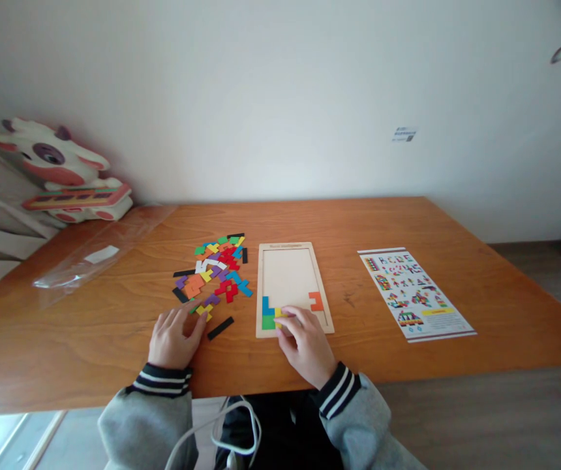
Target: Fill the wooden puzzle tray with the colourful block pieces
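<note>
A shallow wooden puzzle tray (285, 277) lies on the table in front of me. In its lower left corner sit a blue piece (265, 305) and a green piece (268, 322); an orange piece (316, 301) rests near the right side. My right hand (304, 339) reaches over the bottom of the tray, fingers curled onto a yellow puzzle piece (277, 313) beside the green one. My left hand (175, 336) lies on the table at the near edge of the loose pieces, fingers apart, thumb and fingertips beside a yellow piece (205, 313).
A heap of flat coloured pieces (226, 259) spreads left of the tray, with a black strip (220, 328) near me. A printed pattern sheet (412, 294) lies to the right. At the back left are a clear plastic bag (75, 261) and a cow-shaped toy (72, 173).
</note>
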A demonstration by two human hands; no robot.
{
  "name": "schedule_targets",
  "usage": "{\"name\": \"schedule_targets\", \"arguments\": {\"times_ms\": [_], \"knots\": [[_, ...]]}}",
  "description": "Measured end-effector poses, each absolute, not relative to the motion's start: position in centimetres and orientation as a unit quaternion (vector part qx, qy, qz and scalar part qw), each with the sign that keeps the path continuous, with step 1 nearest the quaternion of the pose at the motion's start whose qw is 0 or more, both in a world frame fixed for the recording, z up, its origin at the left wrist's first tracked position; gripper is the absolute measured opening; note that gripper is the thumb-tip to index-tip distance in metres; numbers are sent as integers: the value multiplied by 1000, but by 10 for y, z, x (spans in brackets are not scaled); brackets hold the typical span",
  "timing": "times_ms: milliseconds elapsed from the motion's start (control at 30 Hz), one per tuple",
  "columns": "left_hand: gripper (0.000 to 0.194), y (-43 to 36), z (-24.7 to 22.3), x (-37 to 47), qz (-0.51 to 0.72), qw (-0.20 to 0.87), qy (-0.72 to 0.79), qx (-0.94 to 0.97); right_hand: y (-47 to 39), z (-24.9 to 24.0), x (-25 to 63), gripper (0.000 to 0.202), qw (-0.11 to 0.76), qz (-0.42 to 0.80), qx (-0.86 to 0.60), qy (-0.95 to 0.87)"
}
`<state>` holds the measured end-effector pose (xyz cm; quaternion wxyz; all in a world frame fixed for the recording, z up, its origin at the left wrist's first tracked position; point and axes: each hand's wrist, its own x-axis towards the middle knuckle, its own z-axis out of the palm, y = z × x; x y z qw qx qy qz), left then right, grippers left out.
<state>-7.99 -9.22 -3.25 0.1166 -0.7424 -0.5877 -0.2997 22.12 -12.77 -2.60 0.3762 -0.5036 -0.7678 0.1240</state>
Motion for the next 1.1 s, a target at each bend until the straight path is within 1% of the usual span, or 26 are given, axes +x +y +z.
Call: {"name": "schedule_targets", "arguments": {"times_ms": [100,233,400,533,667,800,1000,1100], "knots": [[26,-91,-31,-81,-294,117,-576,-753,-128,-26,221,21,373,120,-503,-770],[24,-87,-31,-88,-312,152,-604,-717,-127,-25,221,21,372,121,-503,-771],[28,-86,-42,-102,-240,145,-617,-735,-127,-25,221,21,370,120,-502,-772],[29,-87,-45,-101,-255,138,-603,-743,-128,-26,221,20,371,114,-503,-773],[34,-87,-42,-97,-270,139,-628,-716,-128,-27,222,19,368,110,-502,-775],[38,-88,-42,-98,-254,113,-665,-693,-127,-28,222,19,365,107,-501,-778],[33,-89,-44,-96,-285,77,-661,-689,-127,-29,223,18,372,105,-500,-775],[34,-88,-43,-96,-280,71,-654,-699,-127,-28,223,18,374,106,-501,-773]]}}
